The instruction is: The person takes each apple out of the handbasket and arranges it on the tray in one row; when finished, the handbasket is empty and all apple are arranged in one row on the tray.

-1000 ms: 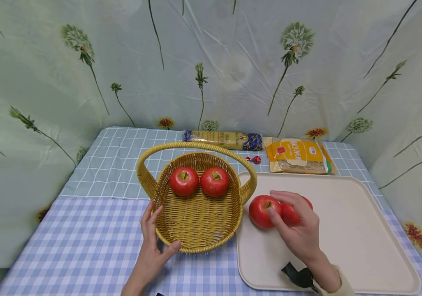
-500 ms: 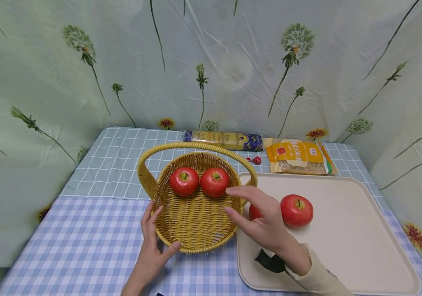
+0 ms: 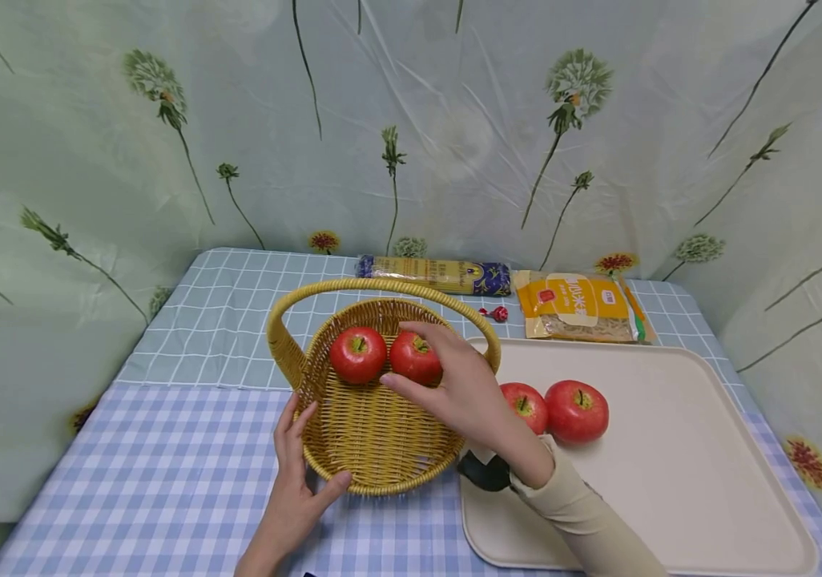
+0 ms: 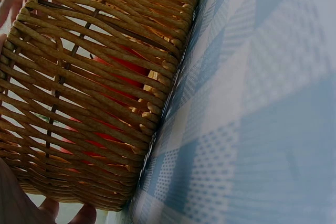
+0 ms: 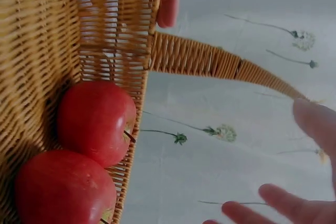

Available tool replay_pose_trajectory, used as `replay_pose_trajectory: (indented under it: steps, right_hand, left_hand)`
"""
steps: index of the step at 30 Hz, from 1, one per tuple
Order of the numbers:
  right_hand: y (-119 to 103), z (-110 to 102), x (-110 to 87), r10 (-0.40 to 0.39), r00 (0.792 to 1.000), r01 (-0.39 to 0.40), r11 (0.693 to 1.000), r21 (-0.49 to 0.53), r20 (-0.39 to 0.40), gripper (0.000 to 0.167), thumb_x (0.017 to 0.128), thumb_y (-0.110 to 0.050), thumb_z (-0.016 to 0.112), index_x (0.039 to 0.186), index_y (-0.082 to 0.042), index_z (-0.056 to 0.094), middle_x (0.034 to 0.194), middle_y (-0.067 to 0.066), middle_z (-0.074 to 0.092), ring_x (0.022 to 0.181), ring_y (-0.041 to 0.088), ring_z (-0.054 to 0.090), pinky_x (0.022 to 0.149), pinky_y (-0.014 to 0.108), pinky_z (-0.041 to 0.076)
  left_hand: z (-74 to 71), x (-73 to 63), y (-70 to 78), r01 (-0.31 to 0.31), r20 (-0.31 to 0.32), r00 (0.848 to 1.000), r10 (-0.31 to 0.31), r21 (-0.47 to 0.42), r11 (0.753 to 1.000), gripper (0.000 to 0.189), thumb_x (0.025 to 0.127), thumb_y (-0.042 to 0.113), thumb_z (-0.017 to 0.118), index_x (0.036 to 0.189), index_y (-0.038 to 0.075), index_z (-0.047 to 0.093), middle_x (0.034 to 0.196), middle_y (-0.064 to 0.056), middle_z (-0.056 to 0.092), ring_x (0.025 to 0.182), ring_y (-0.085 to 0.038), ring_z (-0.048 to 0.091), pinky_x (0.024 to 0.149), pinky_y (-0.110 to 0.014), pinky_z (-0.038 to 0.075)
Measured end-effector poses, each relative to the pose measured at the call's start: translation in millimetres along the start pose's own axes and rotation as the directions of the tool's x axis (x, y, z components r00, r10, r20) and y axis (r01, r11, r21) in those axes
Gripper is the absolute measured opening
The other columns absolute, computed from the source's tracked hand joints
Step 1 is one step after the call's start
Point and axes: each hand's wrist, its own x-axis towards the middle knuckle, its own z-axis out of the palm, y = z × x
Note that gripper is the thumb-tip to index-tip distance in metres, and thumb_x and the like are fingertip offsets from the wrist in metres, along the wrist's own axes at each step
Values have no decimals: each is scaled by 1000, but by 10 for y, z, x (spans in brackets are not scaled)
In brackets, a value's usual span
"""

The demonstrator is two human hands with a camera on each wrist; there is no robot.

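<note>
My left hand [image 3: 296, 489] holds the yellow wicker basket [image 3: 382, 449] at its left side, thumb and fingertips at the rim. In the left wrist view its fingers show around the woven wall [image 4: 100, 93]. Two red apples sit side by side in the back of the basket: a left apple [image 3: 358, 355] and a right apple [image 3: 411, 361]. Above the right one hovers my right hand [image 3: 461, 393], thumb and fingers spread, partly covering that apple. The right wrist view shows nothing between its fingers. On the beige tray [image 3: 699, 481] lie two more apples, one [image 3: 524, 406] partly behind the right forearm, the other [image 3: 577, 411] beside it.
Behind the basket lie a long noodle packet [image 3: 433, 274] and a small red wrapped candy [image 3: 497, 313]. An orange-labelled food bag [image 3: 584, 307] rests at the tray's back edge. The basket's tall handle [image 3: 382, 284] arches over its back. Floral cloth hangs behind the table.
My right hand has moved left from over the apples on the tray to over the basket, leaving both apples on the tray. The left hand and basket stay put.
</note>
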Motion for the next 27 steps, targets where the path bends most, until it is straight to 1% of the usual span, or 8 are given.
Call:
replay_pose_trajectory:
  steps: [2,6,9,14,20,27]
  right_hand:
    - [14,21,62,44,999,-44,999,-21,16,66,81,-54,67,136,-23,48,134,-2,50,119,19,49,86,42,48]
    - [43,59,165,95,995,-92,992,-81,32,69,81,-55,67,136,-19,48,134,-1,50,123,19,45,92,43,44]
    - [77,88,224,130,990,-125,987,-105,51,71,80,-53,69,136,-15,48,133,3,50,121,23,45,91,44,44]
    - [156,133,308,178,980,-168,979,-113,88,74,79,-48,73,137,-10,47,131,11,51,113,27,48,85,44,45]
    - [249,191,368,230,968,-211,963,-165,105,78,76,-45,77,137,-8,46,129,12,50,111,29,48,85,44,45]
    - [287,251,389,288,950,-261,945,-196,123,80,73,-41,81,137,-7,46,130,16,49,111,33,49,84,46,46]
  left_hand:
    - [-1,-3,-3,3,1,1000,-3,5,1000,92,76,11,76,150,16,20,155,2,-9,138,-36,3,97,-66,21]
    - [4,-10,-10,11,-2,1000,-11,4,1000,92,76,12,76,150,16,21,155,4,-9,138,-35,2,97,-67,20]
    - [5,-10,-5,15,-7,1000,-15,5,1000,92,76,13,76,150,15,21,155,4,-8,138,-35,2,97,-67,19]
    - [0,-7,-10,8,0,1000,-8,6,1000,92,77,12,75,150,15,20,155,3,-9,138,-35,1,97,-67,19]
    - [8,-13,-14,17,-5,1000,-17,5,1000,91,76,12,76,150,15,21,155,4,-8,139,-34,1,97,-67,19]
    - [-9,-4,4,10,11,1000,-10,3,1000,93,77,10,75,150,15,19,155,4,-10,139,-34,0,99,-66,17]
